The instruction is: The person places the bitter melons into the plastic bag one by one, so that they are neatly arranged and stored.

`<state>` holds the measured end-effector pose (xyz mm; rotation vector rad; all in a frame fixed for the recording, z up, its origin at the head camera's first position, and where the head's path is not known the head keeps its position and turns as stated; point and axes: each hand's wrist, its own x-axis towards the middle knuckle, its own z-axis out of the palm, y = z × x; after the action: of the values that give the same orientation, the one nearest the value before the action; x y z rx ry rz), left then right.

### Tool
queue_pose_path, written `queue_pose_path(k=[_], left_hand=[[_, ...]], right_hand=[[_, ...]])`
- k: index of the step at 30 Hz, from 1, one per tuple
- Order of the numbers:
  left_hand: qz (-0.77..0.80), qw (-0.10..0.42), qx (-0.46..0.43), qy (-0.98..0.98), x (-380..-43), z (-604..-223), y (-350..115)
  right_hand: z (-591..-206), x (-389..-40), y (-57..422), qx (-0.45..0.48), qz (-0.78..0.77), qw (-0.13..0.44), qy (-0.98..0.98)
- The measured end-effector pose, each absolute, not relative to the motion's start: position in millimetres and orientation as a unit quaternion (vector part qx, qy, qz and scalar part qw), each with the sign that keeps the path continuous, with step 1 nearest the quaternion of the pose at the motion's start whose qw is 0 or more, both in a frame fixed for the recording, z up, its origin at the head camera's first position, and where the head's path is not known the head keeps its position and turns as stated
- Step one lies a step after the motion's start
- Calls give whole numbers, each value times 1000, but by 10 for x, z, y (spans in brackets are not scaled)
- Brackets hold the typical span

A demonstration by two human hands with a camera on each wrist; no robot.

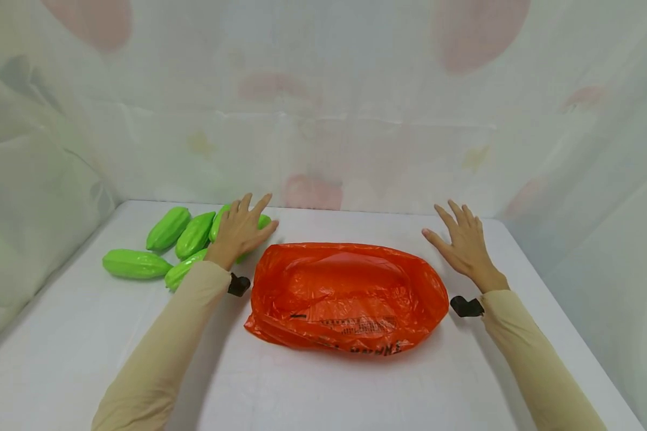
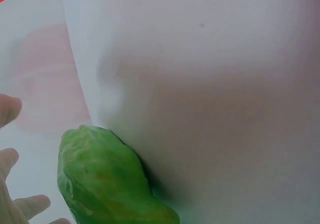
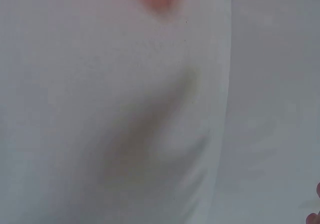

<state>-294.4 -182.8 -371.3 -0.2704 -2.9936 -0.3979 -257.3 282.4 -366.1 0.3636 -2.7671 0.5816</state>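
In the head view a red plastic bag (image 1: 350, 293) lies with its mouth spread wide on the white table, dark print along its near side. My left hand (image 1: 239, 230), fingers spread and holding nothing, is over the green ridged vegetables at the bag's left and hides part of them. One such green vegetable (image 2: 105, 179) appears beside the fingertips in the left wrist view. To the right of the bag, my right hand (image 1: 463, 248) has its fingers spread too, with nothing in it. Only its fingertips (image 3: 312, 218) show in the right wrist view.
Several green ridged vegetables, among them one lying sideways (image 1: 136, 264) and one farther back (image 1: 168, 228), are grouped at the table's left. A patterned pale curtain (image 1: 377, 161) hangs behind the table (image 1: 323, 395) and along both sides. Dark wrist mounts (image 1: 466, 306) sit by the sleeves.
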Motion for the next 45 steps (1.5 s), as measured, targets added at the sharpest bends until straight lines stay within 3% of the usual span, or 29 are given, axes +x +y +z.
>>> queue_pose_path(k=[22,45], left_hand=[[-177,39,-84,-980,-2857,-3708,-1878],[-206,0,-106,-973,-2788,-3734,-1960]], right_hand=[[-3563,-2170,2740,178,271,170,-931],[-3596,-1777,2716,168,370,123,-905]])
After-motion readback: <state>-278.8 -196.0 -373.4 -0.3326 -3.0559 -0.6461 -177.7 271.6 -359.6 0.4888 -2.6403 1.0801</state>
